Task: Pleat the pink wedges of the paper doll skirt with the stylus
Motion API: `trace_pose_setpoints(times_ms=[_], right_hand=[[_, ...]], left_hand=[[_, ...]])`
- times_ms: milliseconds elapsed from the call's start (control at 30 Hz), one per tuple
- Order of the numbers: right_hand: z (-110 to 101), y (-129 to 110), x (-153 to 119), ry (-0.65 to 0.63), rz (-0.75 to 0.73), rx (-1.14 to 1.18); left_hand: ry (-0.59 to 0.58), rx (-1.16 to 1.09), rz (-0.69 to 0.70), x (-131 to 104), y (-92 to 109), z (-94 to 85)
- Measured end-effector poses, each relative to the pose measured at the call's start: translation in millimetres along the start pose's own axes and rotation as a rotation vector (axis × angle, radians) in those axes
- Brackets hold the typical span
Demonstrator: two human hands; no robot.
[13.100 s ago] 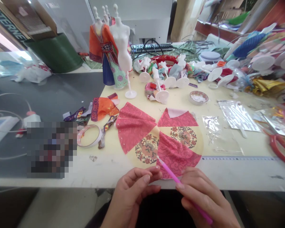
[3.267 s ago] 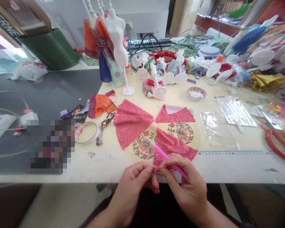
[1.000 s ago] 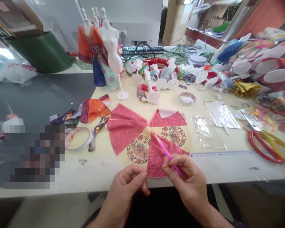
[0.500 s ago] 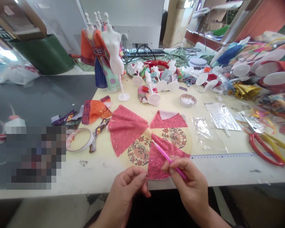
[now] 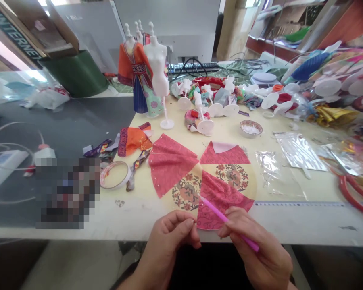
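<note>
At the table's (image 5: pixel 109 219) near edge, in the head view, the left hand (image 5: pixel 177 233) curls inward, thumb and forefinger pressed together; whether anything tiny sits between them cannot be told. Opposite, the right hand (image 5: pixel 257 245) angles inward, its grip closed around a pink pen (image 5: pixel 216 211) slanting up-left over the round red-and-yellow fabric (image 5: pixel 210 183) lying just ahead of both hands.

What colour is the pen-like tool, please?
The pen-like tool is mostly pink; see the head view.
</note>
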State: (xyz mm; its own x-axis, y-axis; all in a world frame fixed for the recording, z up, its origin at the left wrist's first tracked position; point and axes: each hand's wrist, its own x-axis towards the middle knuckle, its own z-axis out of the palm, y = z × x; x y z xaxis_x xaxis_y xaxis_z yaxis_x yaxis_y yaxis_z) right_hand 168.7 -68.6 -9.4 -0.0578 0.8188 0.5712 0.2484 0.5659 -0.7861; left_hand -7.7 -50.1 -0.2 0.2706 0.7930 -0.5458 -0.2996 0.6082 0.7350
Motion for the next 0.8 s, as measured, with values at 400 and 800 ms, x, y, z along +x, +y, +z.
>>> trace_pose_setpoints(times_ms=[400, 800], right_hand=[[-10, -8, -5, -0.008, -0.043, 0.034], [-12, -13, -1, -0.105, -0.077, -0.057]], left_hand=[[-0.01, -0.049, 0.004, 0, 0, -0.7], [-0.018, -0.056, 0.002, -3, 1, 1.3]])
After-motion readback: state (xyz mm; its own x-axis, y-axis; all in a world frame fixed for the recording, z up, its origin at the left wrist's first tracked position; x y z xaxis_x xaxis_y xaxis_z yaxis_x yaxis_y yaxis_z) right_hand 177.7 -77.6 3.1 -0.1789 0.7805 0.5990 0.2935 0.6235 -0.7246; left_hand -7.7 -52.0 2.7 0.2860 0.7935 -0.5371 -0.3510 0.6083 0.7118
